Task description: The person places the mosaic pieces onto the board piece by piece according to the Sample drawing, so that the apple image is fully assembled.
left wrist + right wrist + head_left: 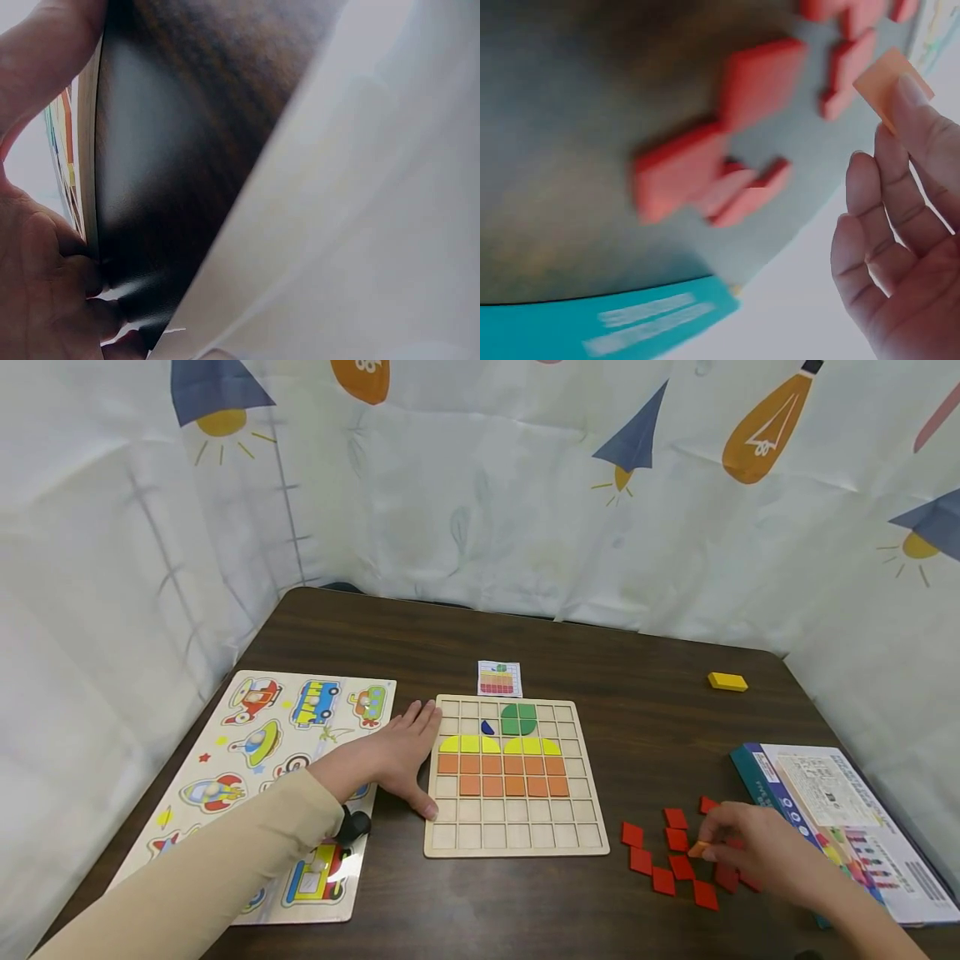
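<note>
the right hand [757,852] pinches a small orange square tile [699,849] at its fingertips, just lifted among the loose red tiles [675,864] on the table [660,727] to the right of the grid board [516,775], so this looks like the pick-up step. the left hand [401,760] lies flat, fingers straight, against the board's left edge, steadying it. next, the thin, flat tile likely needs carrying over and dropping squarely into a free cell beside the orange rows [501,775].

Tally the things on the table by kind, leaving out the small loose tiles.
Puzzle boards: 2, the grid board and the vehicle puzzle
Pattern card: 1
Yellow block: 1
Printed box: 1
Total: 5
</note>
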`<control>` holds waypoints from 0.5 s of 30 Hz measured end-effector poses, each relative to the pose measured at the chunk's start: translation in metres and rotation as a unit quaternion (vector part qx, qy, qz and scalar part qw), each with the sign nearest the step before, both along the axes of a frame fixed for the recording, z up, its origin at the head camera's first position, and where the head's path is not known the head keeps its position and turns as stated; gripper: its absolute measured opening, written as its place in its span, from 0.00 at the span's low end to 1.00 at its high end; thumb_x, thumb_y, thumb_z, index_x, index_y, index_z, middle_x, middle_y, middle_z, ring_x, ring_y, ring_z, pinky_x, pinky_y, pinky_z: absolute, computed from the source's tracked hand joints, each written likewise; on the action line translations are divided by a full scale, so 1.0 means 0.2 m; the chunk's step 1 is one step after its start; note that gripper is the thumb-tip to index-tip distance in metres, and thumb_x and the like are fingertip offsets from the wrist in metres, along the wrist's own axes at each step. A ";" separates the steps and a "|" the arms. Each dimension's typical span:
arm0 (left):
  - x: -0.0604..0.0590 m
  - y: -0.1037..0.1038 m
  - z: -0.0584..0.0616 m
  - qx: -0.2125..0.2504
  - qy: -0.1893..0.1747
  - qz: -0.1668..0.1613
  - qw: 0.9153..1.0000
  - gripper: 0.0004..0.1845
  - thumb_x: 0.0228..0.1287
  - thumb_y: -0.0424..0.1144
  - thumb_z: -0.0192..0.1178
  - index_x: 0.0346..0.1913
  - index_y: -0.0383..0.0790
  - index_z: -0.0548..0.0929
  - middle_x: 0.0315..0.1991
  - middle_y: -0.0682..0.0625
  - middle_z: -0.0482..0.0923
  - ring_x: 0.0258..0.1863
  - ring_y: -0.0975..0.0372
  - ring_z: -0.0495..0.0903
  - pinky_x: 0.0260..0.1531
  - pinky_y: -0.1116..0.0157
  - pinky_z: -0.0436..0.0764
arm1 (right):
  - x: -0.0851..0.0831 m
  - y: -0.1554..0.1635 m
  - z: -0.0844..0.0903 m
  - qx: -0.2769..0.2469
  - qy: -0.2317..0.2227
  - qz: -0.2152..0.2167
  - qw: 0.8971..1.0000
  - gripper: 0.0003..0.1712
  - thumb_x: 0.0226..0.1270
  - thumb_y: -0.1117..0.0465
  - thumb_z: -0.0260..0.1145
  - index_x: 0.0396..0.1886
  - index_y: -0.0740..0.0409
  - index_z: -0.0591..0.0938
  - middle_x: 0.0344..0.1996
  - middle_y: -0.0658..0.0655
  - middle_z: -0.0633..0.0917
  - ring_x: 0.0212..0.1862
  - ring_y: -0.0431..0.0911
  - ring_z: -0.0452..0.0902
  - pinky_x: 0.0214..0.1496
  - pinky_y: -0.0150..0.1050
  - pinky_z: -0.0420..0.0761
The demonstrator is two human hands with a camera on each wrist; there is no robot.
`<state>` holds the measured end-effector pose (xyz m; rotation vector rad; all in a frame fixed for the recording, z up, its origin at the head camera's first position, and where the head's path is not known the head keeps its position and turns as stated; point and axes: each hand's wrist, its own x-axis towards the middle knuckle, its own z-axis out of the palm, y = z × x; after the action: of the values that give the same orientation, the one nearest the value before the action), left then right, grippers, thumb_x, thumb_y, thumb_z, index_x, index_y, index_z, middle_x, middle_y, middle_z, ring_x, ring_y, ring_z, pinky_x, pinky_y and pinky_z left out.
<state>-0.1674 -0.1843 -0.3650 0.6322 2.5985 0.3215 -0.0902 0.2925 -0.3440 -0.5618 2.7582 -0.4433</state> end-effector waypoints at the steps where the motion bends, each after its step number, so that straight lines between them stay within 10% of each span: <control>1: 0.00 0.00 0.00 -0.001 0.001 0.000 1.000 0.76 0.43 0.67 0.78 0.80 0.24 0.42 0.82 0.29 0.35 0.82 0.36 0.35 0.79 0.39 0.47 | -0.01 -0.02 0.01 -0.008 0.010 0.009 1.000 0.09 0.63 0.64 0.75 0.33 0.45 0.83 0.30 0.37 0.83 0.31 0.28 0.72 0.32 0.28 0.78; 15: 0.00 0.01 0.00 -0.008 0.001 0.002 1.000 0.76 0.42 0.67 0.78 0.80 0.25 0.43 0.82 0.30 0.35 0.82 0.37 0.35 0.79 0.40 0.47 | -0.22 -0.60 0.10 -0.055 0.052 0.107 0.991 0.08 0.64 0.66 0.73 0.35 0.47 0.86 0.33 0.39 0.86 0.37 0.32 0.79 0.41 0.33 0.84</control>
<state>-0.1671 -0.1823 -0.3646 0.6227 2.6026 0.3017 -0.1352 0.1724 -0.3242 -0.9211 2.7416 -0.5295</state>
